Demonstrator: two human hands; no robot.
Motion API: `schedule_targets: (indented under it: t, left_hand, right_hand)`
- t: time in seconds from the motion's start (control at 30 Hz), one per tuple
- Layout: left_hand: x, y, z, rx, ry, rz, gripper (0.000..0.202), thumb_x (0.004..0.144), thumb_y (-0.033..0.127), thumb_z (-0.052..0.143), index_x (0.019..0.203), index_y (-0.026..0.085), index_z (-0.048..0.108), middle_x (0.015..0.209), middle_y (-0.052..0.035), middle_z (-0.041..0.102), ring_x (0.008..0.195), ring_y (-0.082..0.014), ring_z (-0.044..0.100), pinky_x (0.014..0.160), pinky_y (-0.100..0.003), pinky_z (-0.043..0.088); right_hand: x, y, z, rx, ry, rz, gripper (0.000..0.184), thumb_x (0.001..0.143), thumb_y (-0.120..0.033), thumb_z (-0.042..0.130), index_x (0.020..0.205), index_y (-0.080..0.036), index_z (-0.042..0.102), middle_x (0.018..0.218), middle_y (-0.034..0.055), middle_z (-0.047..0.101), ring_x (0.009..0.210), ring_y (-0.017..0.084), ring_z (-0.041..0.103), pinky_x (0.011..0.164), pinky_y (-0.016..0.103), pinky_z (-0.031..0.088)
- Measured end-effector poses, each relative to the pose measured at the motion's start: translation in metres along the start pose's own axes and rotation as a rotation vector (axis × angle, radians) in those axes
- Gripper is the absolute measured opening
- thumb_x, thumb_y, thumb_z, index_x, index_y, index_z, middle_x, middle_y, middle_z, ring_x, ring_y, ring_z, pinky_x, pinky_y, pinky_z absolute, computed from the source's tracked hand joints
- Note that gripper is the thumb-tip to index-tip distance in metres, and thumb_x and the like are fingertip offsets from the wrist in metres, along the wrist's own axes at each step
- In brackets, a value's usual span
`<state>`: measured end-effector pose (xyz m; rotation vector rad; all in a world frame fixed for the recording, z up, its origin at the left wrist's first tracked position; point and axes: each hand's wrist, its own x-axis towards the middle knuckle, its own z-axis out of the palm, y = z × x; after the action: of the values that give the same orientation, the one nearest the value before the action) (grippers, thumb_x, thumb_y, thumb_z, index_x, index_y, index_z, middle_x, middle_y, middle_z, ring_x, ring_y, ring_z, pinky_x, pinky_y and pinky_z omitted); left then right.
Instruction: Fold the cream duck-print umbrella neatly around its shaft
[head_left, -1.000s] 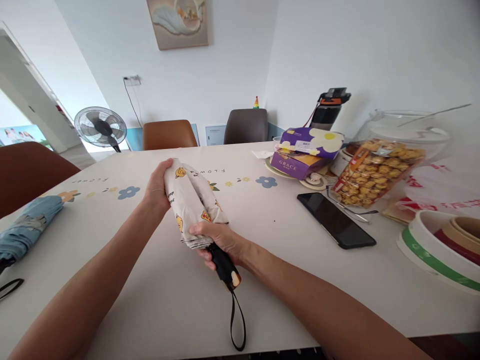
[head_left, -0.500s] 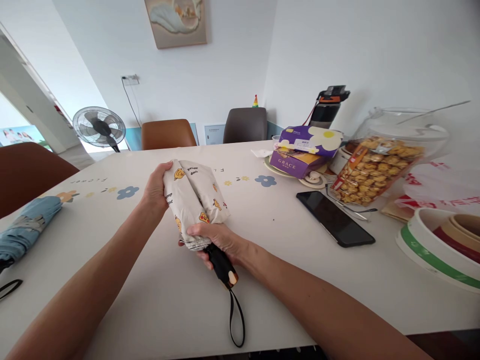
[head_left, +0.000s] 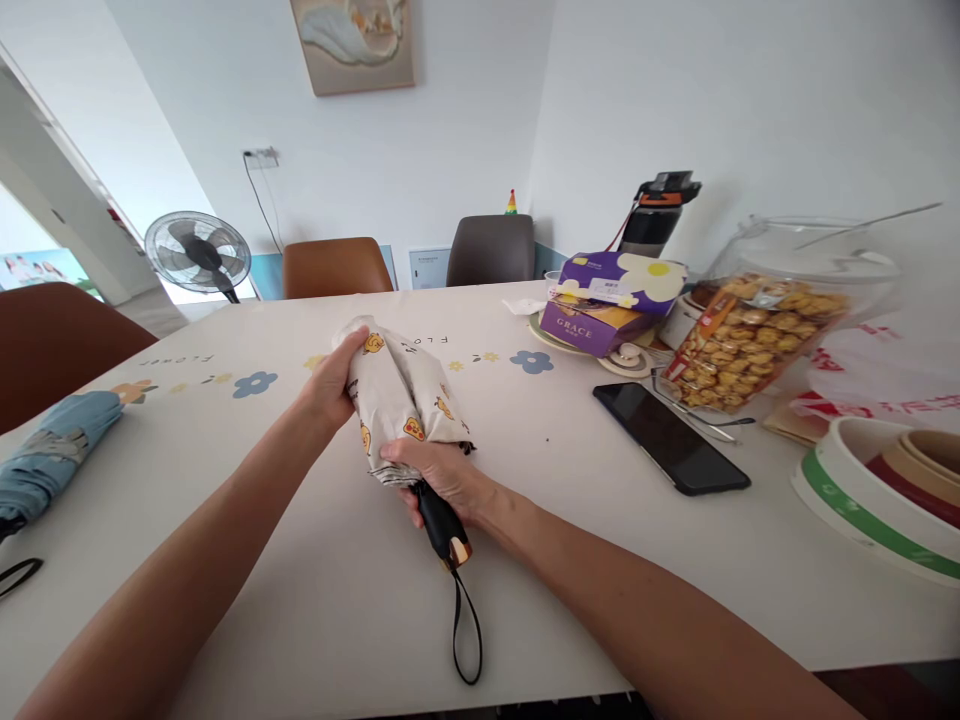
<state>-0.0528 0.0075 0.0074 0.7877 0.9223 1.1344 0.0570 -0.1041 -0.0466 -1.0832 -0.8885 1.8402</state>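
Note:
Both my hands hold a folded cream umbrella printed with small yellow figures, just above the white table. My left hand is closed round its far top end. My right hand is closed round the lower edge of the canopy where the black handle begins. A black wrist strap hangs from the handle onto the table.
A folded blue umbrella lies at the left edge. A black phone, a purple box, a snack bag, a clear jar and stacked bowls crowd the right. Chairs and a fan stand behind.
The umbrella has turned and shifted slightly to the right between my hands, and the canopy folds are gathered tighter. My left hand moved right with its top end.

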Motion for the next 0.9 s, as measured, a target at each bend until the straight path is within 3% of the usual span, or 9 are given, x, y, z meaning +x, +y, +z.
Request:
schedule_targets:
  t: [0.13,0.27,0.33,0.57,0.9]
  left_hand:
    - [-0.001,-0.009,0.002,0.092,0.010,0.051,0.033,0.064,0.037,0.072,0.084,0.011,0.064,0.080,-0.0097,0.066,0.071,-0.0186,0.062,0.064,-0.027,0.054]
    - [-0.002,-0.015,0.001,0.185,0.113,0.177,0.030,0.063,0.037,0.072,0.078,0.013,0.064,0.077,-0.0052,0.063,0.063,-0.0133,0.058,0.054,-0.022,0.050]
    - [-0.006,-0.017,0.003,0.211,0.095,0.194,0.031,0.063,0.039,0.072,0.077,0.013,0.063,0.073,-0.0047,0.063,0.061,-0.0131,0.058,0.051,-0.022,0.049]
    - [-0.019,-0.025,0.014,0.139,-0.111,-0.121,0.037,0.061,0.028,0.075,0.092,0.011,0.064,0.075,-0.0137,0.068,0.067,-0.0256,0.065,0.063,-0.036,0.055]
    - [-0.012,-0.037,0.009,0.023,-0.048,-0.151,0.036,0.063,0.019,0.070,0.097,0.011,0.063,0.077,-0.0112,0.069,0.067,-0.0235,0.066,0.065,-0.035,0.057]
  right_hand:
    - [-0.001,-0.004,0.002,0.007,0.087,-0.026,0.021,0.071,-0.034,0.061,0.068,-0.017,0.049,0.043,-0.0047,0.044,0.033,0.009,0.042,0.032,0.021,0.042]
    - [-0.001,-0.006,0.002,0.039,0.162,-0.039,0.021,0.071,-0.033,0.061,0.069,-0.018,0.047,0.043,-0.0049,0.043,0.033,0.009,0.041,0.030,0.021,0.041]
    - [0.000,-0.006,0.002,0.056,0.184,-0.043,0.021,0.071,-0.034,0.061,0.068,-0.018,0.047,0.043,-0.0046,0.043,0.034,0.009,0.042,0.030,0.021,0.041]
    - [0.003,-0.003,-0.001,0.022,0.208,-0.069,0.017,0.070,-0.029,0.062,0.071,-0.018,0.049,0.048,-0.0035,0.045,0.036,0.009,0.044,0.030,0.022,0.043]
    - [0.005,0.001,-0.002,0.071,0.132,-0.012,0.026,0.067,-0.037,0.067,0.070,-0.016,0.051,0.048,-0.0030,0.047,0.038,0.009,0.045,0.031,0.021,0.043]
